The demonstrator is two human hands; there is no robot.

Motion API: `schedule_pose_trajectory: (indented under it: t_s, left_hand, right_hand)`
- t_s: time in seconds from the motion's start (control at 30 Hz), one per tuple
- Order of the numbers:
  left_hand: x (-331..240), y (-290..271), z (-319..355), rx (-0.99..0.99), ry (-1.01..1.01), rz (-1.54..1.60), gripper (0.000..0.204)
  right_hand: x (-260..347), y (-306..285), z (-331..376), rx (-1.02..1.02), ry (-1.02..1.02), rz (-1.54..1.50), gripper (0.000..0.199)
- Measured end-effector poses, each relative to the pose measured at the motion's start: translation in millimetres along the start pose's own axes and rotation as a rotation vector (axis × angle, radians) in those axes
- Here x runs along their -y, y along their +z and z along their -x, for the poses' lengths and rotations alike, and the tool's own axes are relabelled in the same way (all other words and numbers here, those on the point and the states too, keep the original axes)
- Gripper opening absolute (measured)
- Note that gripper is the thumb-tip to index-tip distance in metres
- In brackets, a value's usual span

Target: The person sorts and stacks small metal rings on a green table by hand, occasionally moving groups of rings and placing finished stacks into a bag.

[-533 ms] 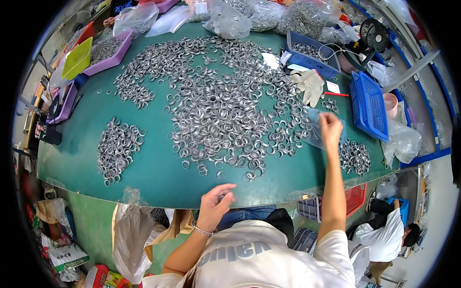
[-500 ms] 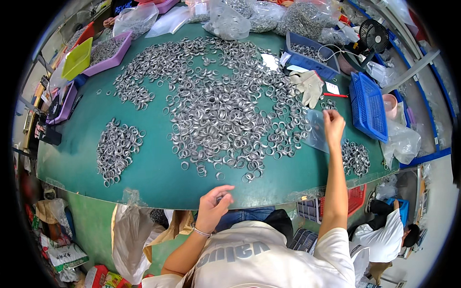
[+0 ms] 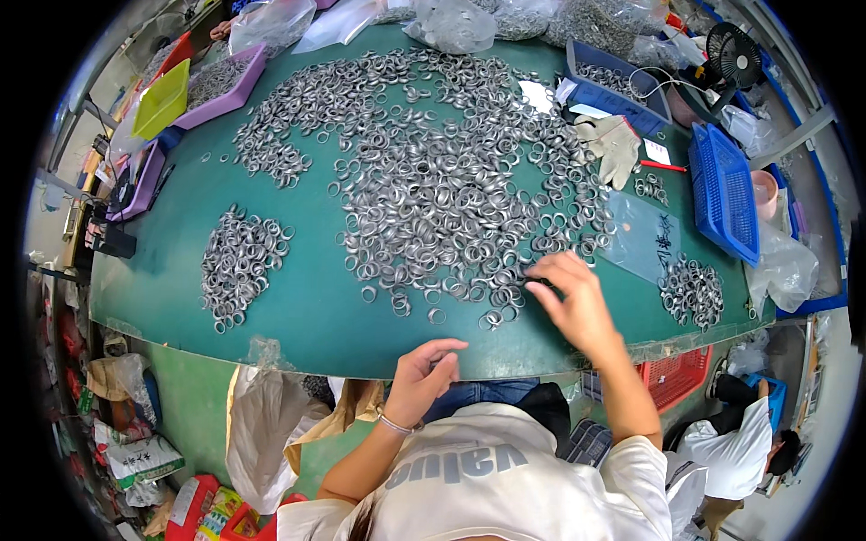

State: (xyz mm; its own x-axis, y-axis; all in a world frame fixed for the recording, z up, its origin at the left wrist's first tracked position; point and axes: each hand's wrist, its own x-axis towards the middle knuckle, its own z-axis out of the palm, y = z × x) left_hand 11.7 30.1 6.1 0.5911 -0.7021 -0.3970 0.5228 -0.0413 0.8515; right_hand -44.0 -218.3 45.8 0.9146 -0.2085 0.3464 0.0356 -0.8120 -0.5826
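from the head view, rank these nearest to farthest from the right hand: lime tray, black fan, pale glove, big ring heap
Nearest the right hand first:
1. Big ring heap: near edge right by the fingertips
2. Pale glove: farther back, table's right side
3. Black fan: back right
4. Lime tray: far left

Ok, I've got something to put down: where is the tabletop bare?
Bare green tabletop lies between the small left ring pile and large central pile, and along the front edge just left of the left hand. Crowded: the centre, and the right side with glove, clear bag, blue basket and another ring pile.
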Motion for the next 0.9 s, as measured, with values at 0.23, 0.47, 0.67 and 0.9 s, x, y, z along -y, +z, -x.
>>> schedule_pose_trajectory:
  t_s: [0.23, 0.47, 0.67, 0.9]
  left_hand:
    - [-0.8, 5.4, 4.8, 0.039, -0.014, -0.063, 0.021]
    - [5.0, 10.4, 2.1, 0.065, 0.027, -0.038, 0.021]
    - [-1.4, 18.1, 4.2, 0.084, 0.023, -0.056, 0.022]
    - [-2.3, 25.3, 1.5, 0.022, 0.204, 0.053, 0.033]
  right_hand:
    - [14.7, 42.3, 4.0, -0.117, 0.108, 0.284, 0.021]
    - [13.8, 47.9, 14.3, -0.242, 0.201, 0.012, 0.011]
    - [8.3, 49.0, 7.6, -0.240, 0.116, 0.102, 0.013]
    - [40.4, 44.2, 47.5, -0.031, 0.719, -1.134, 0.013]
